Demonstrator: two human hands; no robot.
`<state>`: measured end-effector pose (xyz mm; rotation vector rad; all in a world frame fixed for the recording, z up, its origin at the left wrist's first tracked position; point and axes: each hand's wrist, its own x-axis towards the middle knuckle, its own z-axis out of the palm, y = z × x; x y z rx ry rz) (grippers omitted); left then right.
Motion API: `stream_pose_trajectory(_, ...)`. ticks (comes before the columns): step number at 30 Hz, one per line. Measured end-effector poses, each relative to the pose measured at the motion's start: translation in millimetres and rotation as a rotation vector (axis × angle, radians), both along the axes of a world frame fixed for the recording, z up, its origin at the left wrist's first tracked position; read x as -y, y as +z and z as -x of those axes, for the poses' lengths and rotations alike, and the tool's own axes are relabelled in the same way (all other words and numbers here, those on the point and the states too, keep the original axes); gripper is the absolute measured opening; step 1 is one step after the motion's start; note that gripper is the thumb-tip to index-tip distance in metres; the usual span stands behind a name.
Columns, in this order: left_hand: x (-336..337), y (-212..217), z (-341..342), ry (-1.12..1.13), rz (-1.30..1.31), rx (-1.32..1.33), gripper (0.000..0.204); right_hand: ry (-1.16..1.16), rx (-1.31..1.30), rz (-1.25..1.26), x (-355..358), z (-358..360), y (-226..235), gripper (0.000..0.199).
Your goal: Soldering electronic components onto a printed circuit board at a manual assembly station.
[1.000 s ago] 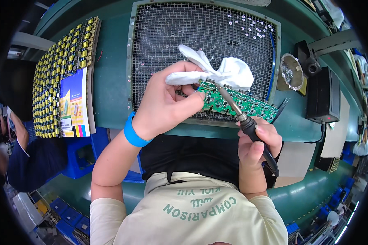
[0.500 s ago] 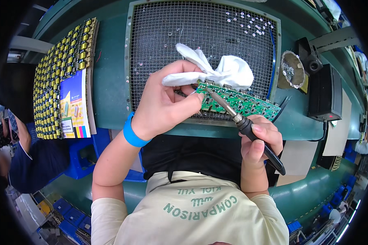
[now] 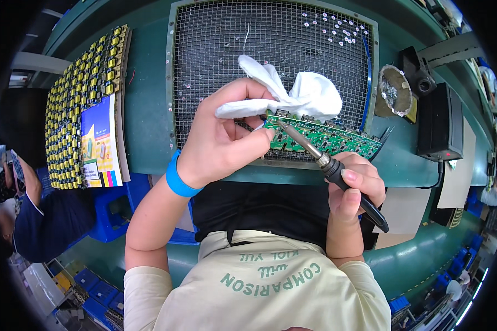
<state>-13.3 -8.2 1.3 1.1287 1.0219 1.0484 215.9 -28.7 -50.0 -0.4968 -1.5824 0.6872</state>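
Note:
My left hand (image 3: 226, 132), with a blue band at the wrist, is closed on the left end of a long green circuit board (image 3: 326, 139), thumb at its near edge. A white cloth glove (image 3: 313, 95) lies bunched along the far side of the board and against my left fingers, which it partly hides. My right hand (image 3: 359, 185) grips a soldering iron (image 3: 337, 172) by its black handle, thumb and fingers wrapped round it. The iron slants up and left, its tip at the board's left end beside my left thumb; whether it touches cannot be made out.
A framed wire mesh (image 3: 204, 60) lies under the work, with small white round pieces (image 3: 345, 33) at its far right. Left is a stacked panel of yellow-topped parts (image 3: 74, 127) with a colourful booklet (image 3: 100, 143). Right stand a round tub (image 3: 393, 91) and a black box (image 3: 440, 124).
The soldering iron and my right hand have shifted very slightly right and down. The board's right end has moved a little right; both hands keep their holds.

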Motion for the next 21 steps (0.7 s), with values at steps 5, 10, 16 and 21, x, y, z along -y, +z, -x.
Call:
stream_pose_trajectory(5, -1.2, -2.2, 0.2, -0.015, -0.047, -0.030, 0.032, -0.018, -0.038, -0.005, -1.4, 0.9, 2.8, 0.020)
stream_pose_trajectory(10, -1.3, -3.4, 0.3, -0.014, -0.062, -0.013, 0.032, -0.037, -0.059, -0.008, -1.5, 1.7, 2.3, 0.018)
stream_pose_trajectory(16, -1.6, -4.7, 0.3, -0.020, -0.071, 0.000, 0.031, -0.030, -0.066, 0.003, -1.9, 1.4, 1.9, 0.018)
stream_pose_trajectory(21, -2.2, -4.5, 1.1, -0.030, -0.084, -0.005, 0.031, -0.034, -0.073, -0.003, -3.3, 0.7, 2.0, 0.018)
